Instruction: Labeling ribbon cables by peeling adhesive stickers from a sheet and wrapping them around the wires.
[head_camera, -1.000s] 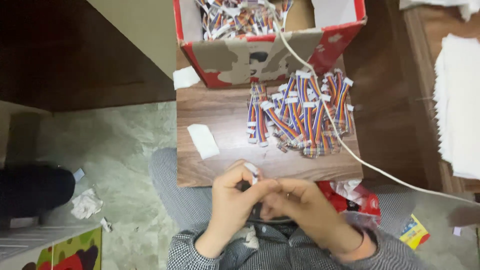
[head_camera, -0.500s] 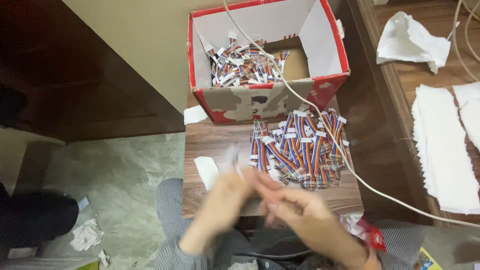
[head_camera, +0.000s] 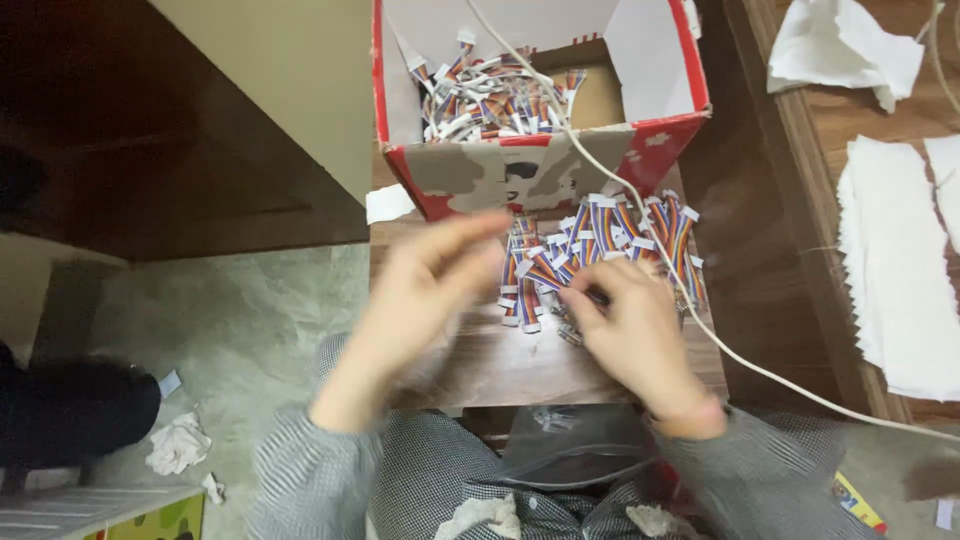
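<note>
**Two hands at a pile of ribbon cables**

Two bare hands work over a small wooden table (head_camera: 520, 365); everything below is placed against the red box (head_camera: 540, 170) at the table's far edge.

The cables (head_camera: 610, 240), short rainbow-striped pieces with white ends, lie in a loose pile on the table just in front of the box, touching or nearly touching its front wall; more of the same kind fill the box itself (head_camera: 490, 95).

The right hand (head_camera: 635, 335) lies in front of the box and toward its right side, on the near edge of the pile; its fingers are bent down together onto the cables, the tips touching them, though whether they pinch one cannot be told.

The left hand (head_camera: 425, 290) is in front of the box's left corner, raised over the table and blurred; its fingers stretch toward the pile, loosely apart, and I cannot tell if they hold anything.

A white cord (head_camera: 600, 170) runs out of the box, over its front wall, across the pile and off to the right; white paper sheets (head_camera: 900, 270) lie well to the right of the box; a white scrap (head_camera: 388, 203) sits just beside its left corner.
</note>
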